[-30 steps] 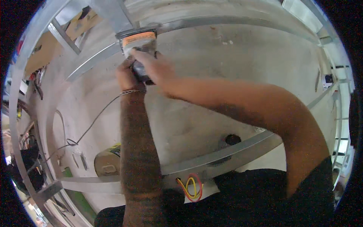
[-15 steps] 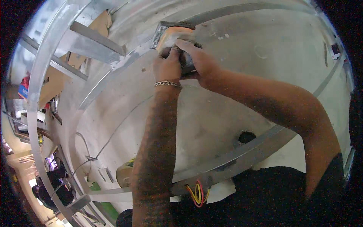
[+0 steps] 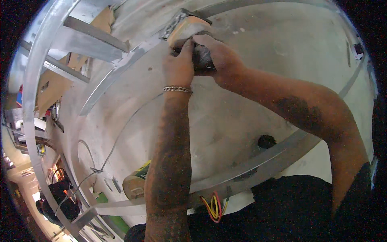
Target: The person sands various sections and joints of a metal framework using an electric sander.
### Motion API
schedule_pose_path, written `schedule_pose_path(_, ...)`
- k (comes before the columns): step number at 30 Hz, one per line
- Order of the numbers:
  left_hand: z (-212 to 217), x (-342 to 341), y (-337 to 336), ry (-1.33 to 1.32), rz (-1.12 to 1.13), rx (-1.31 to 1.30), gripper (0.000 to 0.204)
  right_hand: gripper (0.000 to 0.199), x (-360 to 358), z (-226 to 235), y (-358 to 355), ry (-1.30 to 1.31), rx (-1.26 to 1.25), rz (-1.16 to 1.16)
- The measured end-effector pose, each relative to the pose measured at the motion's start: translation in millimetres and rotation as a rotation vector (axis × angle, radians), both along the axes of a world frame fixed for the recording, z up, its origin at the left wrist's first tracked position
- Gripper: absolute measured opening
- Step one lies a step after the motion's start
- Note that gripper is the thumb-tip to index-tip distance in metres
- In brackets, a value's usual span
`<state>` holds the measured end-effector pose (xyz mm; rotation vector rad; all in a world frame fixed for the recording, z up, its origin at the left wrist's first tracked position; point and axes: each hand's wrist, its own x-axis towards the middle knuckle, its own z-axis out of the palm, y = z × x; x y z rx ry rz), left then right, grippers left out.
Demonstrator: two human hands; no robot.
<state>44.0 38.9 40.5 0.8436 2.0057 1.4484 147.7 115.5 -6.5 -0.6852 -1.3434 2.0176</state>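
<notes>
Both my hands are raised onto a power tool (image 3: 186, 28) with an orange-and-grey body, pressed against a metal frame rail (image 3: 121, 72) high on a grey board wall (image 3: 258, 68). My left hand (image 3: 178, 66), with a chain bracelet at the wrist, wraps the tool's dark grip from the left. My right hand (image 3: 217, 54) closes over the same grip from the right. The hands hide most of the tool's handle. A thin cord (image 3: 121, 137) runs down the wall from the tool.
Curved metal studs (image 3: 250, 169) cross the wall below my arms. A round hole (image 3: 267, 141) sits in the board. Red and yellow wires (image 3: 214, 205) hang near my chest. A yellow-green object (image 3: 135, 181) lies low left. Wooden panels (image 3: 60, 80) stand at left.
The view has swung left and up, so the tool and both hands sit further right and larger in the picture. Both hands keep their grip on the tool.
</notes>
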Motion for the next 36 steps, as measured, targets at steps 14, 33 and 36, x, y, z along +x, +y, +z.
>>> schedule_pose_path(14, -23.6, -41.7, -8.3, 0.057, -0.052, -0.259, 0.092, 0.036, -21.3, 21.8, -33.0, -0.023, -0.507, -0.055)
schedule_pose_path(33, -36.9, -65.5, -35.9, 0.012, 0.157, -0.283, 0.096, 0.037, -46.7, 11.5, -53.7, -0.158, -0.442, -0.003)
schedule_pose_path(36, -38.4, -62.6, -36.6, -0.012, 0.157, -0.286, 0.095, 0.037, -45.0, 5.0, -50.9, -0.161, -0.383, 0.018)
